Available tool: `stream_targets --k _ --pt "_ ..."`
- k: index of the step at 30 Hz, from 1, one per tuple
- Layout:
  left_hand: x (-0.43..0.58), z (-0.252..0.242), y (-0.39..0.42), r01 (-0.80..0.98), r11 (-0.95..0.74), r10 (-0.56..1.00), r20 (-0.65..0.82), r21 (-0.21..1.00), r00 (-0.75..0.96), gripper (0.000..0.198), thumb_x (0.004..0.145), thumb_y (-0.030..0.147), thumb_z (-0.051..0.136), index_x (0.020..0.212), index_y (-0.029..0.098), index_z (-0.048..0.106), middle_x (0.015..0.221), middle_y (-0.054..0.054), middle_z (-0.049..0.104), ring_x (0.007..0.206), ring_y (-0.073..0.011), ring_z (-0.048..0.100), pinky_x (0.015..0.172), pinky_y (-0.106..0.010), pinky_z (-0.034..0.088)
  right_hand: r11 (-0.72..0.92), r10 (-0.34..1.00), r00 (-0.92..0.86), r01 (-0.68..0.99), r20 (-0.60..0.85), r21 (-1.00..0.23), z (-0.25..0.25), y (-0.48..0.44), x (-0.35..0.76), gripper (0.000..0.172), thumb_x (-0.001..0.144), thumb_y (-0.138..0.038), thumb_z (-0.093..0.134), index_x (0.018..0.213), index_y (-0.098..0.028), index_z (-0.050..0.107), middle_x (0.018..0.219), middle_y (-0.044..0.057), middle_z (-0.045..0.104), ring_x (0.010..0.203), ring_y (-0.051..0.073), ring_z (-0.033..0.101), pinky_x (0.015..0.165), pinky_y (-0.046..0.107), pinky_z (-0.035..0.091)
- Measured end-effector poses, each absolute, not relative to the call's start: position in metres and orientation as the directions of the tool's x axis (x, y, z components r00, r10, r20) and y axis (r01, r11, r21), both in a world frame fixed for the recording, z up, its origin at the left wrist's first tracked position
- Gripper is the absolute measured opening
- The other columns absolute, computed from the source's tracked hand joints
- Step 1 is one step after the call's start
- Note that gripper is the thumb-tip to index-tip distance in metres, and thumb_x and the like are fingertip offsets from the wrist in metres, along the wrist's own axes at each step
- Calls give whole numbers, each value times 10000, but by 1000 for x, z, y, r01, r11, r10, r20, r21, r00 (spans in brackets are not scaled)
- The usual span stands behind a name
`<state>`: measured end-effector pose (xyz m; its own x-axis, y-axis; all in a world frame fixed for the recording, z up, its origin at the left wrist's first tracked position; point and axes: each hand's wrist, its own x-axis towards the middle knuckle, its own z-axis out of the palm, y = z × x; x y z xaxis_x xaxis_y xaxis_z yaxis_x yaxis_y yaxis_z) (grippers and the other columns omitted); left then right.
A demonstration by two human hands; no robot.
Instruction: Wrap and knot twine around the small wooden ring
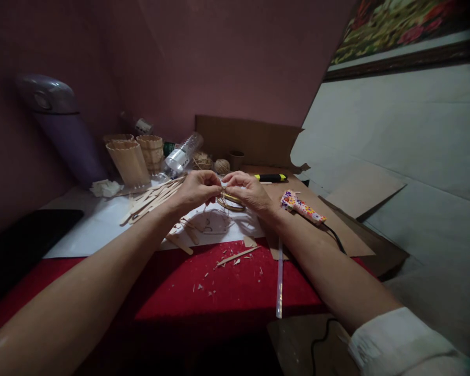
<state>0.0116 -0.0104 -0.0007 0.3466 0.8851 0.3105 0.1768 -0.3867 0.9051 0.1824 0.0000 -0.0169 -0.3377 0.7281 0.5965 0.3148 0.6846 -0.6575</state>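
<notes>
My left hand (201, 187) and my right hand (247, 190) meet over the middle of the table, fingertips almost touching. Both are closed in a pinch on a thin, light brown strand (223, 192) that looks like twine; the fingers partly cover it. Just under them is a round, yellowish, ring-like thing (232, 202), partly hidden by my right hand. Flat wooden craft sticks (156, 197) lie in a heap beside my left wrist. A few more sticks (180, 243) are scattered nearer to me.
Wooden-stick cups (128, 163), a clear plastic bottle (184, 152) and a twine ball (222, 166) stand behind. At right, a flowered glue gun (303, 207) with a black cord lies on cardboard (337, 235). A clear glue stick (279, 282) overhangs the red cloth (160, 292). A purple flask (68, 130) is at left.
</notes>
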Motion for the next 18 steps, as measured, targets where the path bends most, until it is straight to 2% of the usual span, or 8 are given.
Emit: stream_targets --k 2,5,12,18 --pt "11 -2 -10 103 -362 883 306 926 356 40 629 118 600 642 123 562 507 10 559 416 -74 489 402 -200 369 679 732 -325 280 599 -678 -18 1 182 96 712 -231 596 634 -177 607 923 51 628 893 173 568 842 349 418" --pt "9 -4 -8 85 -355 869 296 931 397 43 633 117 610 631 118 568 505 8 561 416 -68 490 405 -196 372 684 729 -338 336 595 -648 -19 2 181 93 708 -217 598 623 -183 606 863 38 632 849 169 567 827 346 417" --pt "8 -3 -5 165 -368 887 293 915 356 44 640 103 625 675 101 598 512 16 562 431 -62 487 411 -186 367 701 654 -338 606 677 -375 -19 -1 181 80 701 -182 633 626 -192 606 841 32 655 884 191 537 875 373 366" --pt "11 -4 -6 278 -392 894 292 877 340 12 671 92 612 660 95 616 496 20 556 431 -56 488 413 -176 357 686 589 -379 701 713 -194 -22 -3 182 52 718 -202 633 666 -198 627 915 41 648 984 221 475 894 381 354"
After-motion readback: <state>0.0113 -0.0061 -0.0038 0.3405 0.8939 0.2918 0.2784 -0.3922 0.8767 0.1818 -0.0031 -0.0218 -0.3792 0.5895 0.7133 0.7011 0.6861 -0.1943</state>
